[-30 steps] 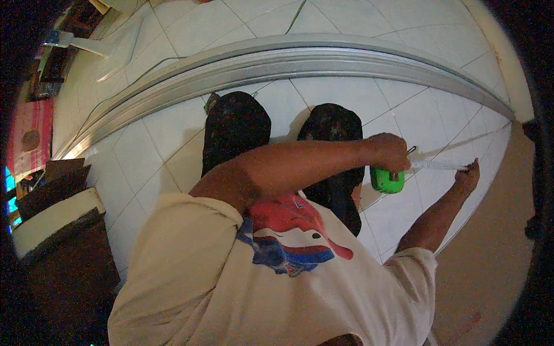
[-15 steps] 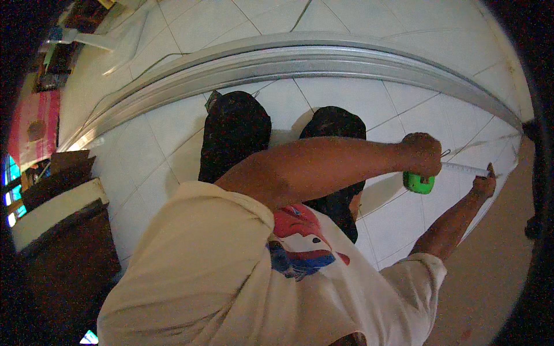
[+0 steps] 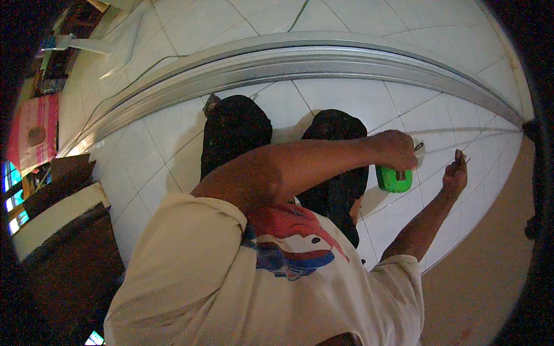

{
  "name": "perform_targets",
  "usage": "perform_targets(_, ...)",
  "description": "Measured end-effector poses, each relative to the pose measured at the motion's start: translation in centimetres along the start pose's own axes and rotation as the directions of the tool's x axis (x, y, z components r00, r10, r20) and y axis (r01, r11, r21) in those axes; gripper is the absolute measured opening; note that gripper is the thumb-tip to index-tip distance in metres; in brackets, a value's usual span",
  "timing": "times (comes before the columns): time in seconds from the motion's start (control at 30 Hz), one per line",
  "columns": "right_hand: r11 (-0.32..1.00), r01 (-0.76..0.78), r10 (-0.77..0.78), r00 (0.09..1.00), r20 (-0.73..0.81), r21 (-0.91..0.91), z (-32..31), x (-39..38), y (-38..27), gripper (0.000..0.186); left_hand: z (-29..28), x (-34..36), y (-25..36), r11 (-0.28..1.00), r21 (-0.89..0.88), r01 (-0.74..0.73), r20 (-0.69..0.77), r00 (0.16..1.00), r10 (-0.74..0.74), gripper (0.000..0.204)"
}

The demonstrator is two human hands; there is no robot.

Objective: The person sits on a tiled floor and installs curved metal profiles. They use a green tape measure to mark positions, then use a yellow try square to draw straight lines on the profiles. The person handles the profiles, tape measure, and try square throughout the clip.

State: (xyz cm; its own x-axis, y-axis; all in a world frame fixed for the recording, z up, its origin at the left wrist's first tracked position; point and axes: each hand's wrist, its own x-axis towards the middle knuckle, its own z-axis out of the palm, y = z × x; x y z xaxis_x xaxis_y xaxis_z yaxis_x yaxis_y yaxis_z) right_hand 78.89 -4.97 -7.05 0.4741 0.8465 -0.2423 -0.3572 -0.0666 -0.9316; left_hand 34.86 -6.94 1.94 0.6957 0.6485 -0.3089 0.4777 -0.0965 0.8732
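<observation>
My left arm reaches across my body to the right. My left hand (image 3: 397, 149) is closed around a green tape measure (image 3: 395, 179), whose case shows below the fist. A small dark loop or clip (image 3: 419, 146) sticks out beside the knuckles, and no long stretch of blade shows. Farther right, my right hand (image 3: 455, 173) is held over the tiles with its fingers drawn together. A thin dark tip shows at the fingers, too small to name. The two hands are apart.
A long silver metal profile (image 3: 311, 60) lies across the white tiled floor (image 3: 334, 95) beyond my knees. A thin cable (image 3: 144, 70) runs behind it. A brown wall (image 3: 479, 259) is on the right. At left are dark wooden furniture (image 3: 72, 248) and a pink cloth (image 3: 37, 130).
The blade that stretched between my hands is no longer seen extended. My left hand with the tape measure has moved left, and my right hand has come left, away from the wall.
</observation>
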Motion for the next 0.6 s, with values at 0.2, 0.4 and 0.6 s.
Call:
perform_targets(0.2,0.993,-0.122,0.119,0.976,0.183,0.004,4.4,0.3,2.9,0.05,-3.3,-0.2,-1.4,0.993,0.117,0.02,-0.113,0.994,-0.007,0.05)
perform_targets(0.4,-0.25,0.34,-0.083,0.925,0.37,-0.906,5.8,0.1,16.1,0.037,-3.6,3.5,-2.5,0.964,0.176,-0.198,-0.116,0.969,0.22,0.047)
perform_targets(0.6,0.463,0.414,-0.137,0.907,0.399,-0.784,23.4,2.7,20.9,0.044,-3.0,5.5,-4.1,0.933,0.333,-0.135,-0.332,0.909,0.251,0.042)
